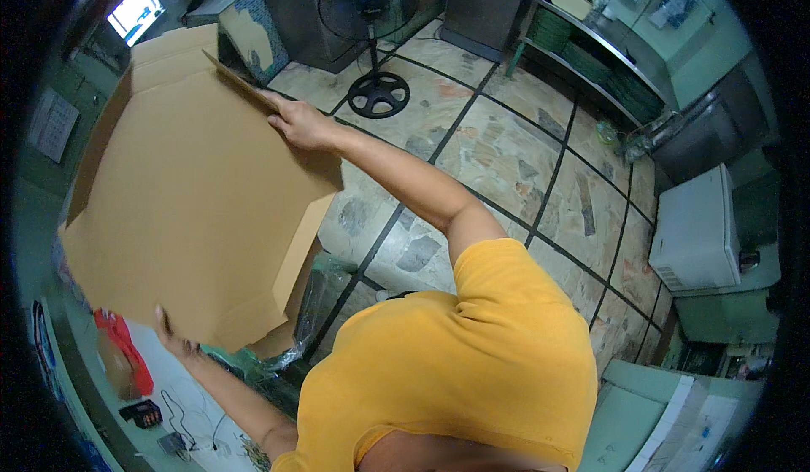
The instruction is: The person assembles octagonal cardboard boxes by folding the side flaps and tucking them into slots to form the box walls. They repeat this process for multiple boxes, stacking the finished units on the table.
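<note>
A large brown cardboard box (190,194), opened out wide with creased flaps along its sides, fills the left of the head view. My right hand (301,124) is closed on a raised flap at its far right side. At the near edge, my left hand (175,337) has its thumb on the cardboard's face; its other fingers are mostly hidden, seemingly underneath. The cardboard hides much of what lies behind it.
A white table (194,404) at lower left bears a red bag (124,352), a dark device (141,414) and cables. Clear plastic wrap (316,303) lies beside the cardboard. A standing fan (379,94), a metal shelf (582,46) and a white chest freezer (696,231) stand around the tiled floor.
</note>
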Action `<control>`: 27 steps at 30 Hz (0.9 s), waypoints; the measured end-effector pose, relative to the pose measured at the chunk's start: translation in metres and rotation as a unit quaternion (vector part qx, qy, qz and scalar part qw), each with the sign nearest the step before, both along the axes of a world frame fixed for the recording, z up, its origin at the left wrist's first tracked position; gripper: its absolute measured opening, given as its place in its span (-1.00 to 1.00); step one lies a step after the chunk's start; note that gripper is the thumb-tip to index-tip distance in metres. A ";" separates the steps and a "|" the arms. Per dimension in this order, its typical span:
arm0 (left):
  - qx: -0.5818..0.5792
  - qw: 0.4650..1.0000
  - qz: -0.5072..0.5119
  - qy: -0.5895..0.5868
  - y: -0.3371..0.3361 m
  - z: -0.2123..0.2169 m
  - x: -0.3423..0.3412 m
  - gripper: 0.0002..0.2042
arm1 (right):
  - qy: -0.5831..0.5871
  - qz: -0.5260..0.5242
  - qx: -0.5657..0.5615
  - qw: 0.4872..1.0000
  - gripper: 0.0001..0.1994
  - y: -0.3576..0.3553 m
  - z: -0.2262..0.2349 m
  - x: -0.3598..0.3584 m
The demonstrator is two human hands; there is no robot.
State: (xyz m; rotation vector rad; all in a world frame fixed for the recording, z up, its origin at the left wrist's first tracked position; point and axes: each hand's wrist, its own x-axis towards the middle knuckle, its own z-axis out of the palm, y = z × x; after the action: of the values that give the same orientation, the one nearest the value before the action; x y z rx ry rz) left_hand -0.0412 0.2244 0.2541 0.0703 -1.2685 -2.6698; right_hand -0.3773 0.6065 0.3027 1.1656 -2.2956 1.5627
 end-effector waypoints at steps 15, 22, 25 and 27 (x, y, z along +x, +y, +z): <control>-0.015 0.774 0.591 -0.228 0.069 -0.179 0.010 -0.27 | 0.244 0.134 0.377 0.883 -0.28 -0.110 -0.126 0.067; -0.298 0.663 0.514 -0.456 0.082 -0.246 0.060 -0.17 | 0.254 0.313 0.470 0.785 -0.49 -0.092 -0.228 0.102; -0.623 0.538 0.292 -0.488 0.109 -0.221 0.086 -0.20 | 0.304 0.317 0.429 0.789 -0.62 -0.095 -0.239 0.097; -0.755 0.495 0.196 -0.383 0.123 -0.205 0.091 -0.42 | 0.346 0.325 0.372 0.798 -0.71 -0.101 -0.241 0.093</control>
State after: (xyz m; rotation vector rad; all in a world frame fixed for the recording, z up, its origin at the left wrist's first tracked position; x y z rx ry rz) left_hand 0.0494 0.3472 0.0488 1.1093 -2.7608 -0.2854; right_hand -0.2845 0.5051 0.0620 2.3786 -2.0420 0.0544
